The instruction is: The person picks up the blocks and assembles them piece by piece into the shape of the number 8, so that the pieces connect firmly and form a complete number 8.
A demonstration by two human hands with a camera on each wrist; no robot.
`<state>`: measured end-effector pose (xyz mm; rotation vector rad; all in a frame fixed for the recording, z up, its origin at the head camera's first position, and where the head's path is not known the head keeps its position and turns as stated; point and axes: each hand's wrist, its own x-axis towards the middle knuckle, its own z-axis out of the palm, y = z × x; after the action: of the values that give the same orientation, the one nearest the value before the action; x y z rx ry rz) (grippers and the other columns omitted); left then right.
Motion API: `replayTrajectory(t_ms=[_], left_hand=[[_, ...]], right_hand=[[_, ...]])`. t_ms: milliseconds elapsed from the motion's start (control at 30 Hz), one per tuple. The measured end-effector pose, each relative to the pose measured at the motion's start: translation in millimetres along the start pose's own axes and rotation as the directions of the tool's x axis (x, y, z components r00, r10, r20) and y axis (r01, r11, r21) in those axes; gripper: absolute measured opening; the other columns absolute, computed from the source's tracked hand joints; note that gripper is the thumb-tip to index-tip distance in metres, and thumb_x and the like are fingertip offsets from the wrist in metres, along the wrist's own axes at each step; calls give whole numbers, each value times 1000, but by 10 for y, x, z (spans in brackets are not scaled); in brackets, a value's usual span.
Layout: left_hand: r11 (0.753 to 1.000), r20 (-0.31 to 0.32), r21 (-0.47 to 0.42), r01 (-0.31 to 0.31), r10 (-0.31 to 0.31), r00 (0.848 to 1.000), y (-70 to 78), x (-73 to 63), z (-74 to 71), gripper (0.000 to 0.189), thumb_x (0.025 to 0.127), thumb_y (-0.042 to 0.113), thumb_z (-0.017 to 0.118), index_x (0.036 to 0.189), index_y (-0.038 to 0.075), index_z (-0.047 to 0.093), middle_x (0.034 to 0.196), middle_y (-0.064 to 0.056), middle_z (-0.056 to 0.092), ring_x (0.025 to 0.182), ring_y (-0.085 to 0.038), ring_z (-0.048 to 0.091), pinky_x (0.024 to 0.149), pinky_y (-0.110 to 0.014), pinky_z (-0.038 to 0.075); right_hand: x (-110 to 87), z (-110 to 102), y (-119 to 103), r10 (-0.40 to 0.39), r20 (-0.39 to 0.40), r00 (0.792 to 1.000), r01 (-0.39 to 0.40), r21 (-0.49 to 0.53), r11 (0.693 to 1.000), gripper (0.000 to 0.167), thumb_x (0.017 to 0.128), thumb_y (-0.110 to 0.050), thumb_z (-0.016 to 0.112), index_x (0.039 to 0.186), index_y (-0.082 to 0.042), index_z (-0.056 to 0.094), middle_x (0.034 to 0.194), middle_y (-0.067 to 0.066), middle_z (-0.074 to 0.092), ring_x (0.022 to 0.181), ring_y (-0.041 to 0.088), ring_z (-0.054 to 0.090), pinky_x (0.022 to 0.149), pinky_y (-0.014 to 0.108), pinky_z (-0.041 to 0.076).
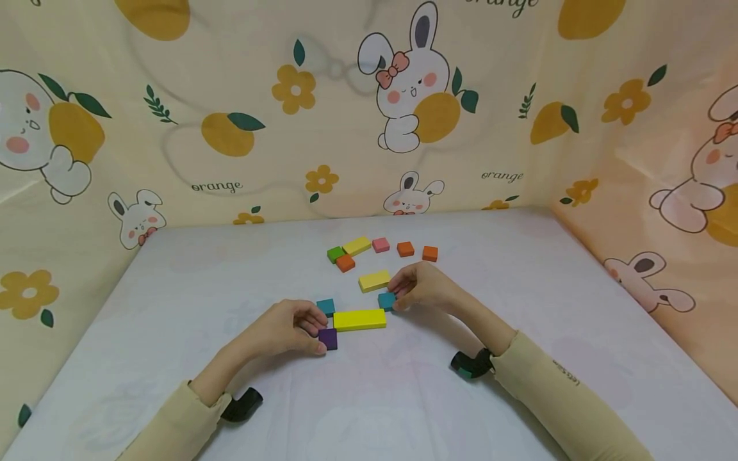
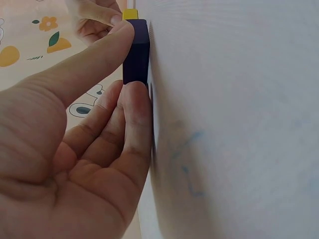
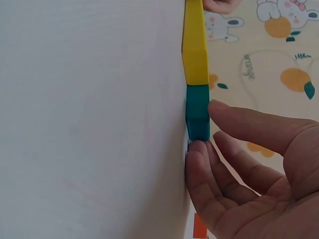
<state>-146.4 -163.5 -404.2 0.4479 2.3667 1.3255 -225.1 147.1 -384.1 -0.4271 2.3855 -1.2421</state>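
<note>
My left hand (image 1: 285,328) pinches a purple block (image 1: 328,339) between thumb and fingers, as the left wrist view shows with the dark block (image 2: 136,57). The purple block is at the front left corner of a long yellow block (image 1: 360,320) lying flat. Just behind that yellow block's left end sits a teal block (image 1: 325,307), close to the left fingertips. At the right end, my right hand (image 1: 428,286) pinches a second teal block (image 1: 385,301). Seen from the right wrist, this teal block (image 3: 198,107) lines up against the yellow block (image 3: 195,50), thumb on its side.
A shorter yellow block (image 1: 374,281) lies right behind the right fingertips. Farther back are a green block (image 1: 336,254), another yellow block (image 1: 357,245), a pink block (image 1: 381,244) and several orange blocks (image 1: 406,249). A patterned cloth wall (image 1: 346,141) rises behind the white tabletop (image 1: 369,403).
</note>
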Motion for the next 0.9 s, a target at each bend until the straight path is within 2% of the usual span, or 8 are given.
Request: replayTrajectory(t_ms=[167,400,600,900], left_hand=[[1000,-1,1,3,-3,1000,1,-4,5,43,75,22,88,107,7,66,98,-3,65,91,-20,61,84,-30,52],[1000,-9,-1,12,-12,1000,-5,-4,8,43,74,22,89,107,8,66,98,-2,65,91,-20,61,84,-32,52],[1000,-8,-3,8,-8,1000,-11,-2,3,43,74,22,88,108,8,66,99,-2,65,92,-20,61,85,-32,52],[1000,-8,0,2,-2,1000,-25,1,1,43,74,23,89,107,8,66,98,-2,65,91,-20,61,85,-32,52]], right_hand=[[-21,-63,-16,3,-22,1000,-4,-48,999,31,76,-5,85,104,-5,72,96,5,70,86,23,62,78,30,52],[-9,-179,-11,27,-60,998,-29,-44,999,32,79,-9,84,108,-4,71,102,8,70,91,24,62,79,31,52],[6,-307,34,19,-125,992,-23,-36,999,32,79,-8,83,108,-3,71,103,7,70,91,23,64,79,31,51],[12,-462,88,10,-235,972,-13,-12,1000,31,82,-11,80,111,-4,71,107,7,69,98,27,56,79,34,49]])
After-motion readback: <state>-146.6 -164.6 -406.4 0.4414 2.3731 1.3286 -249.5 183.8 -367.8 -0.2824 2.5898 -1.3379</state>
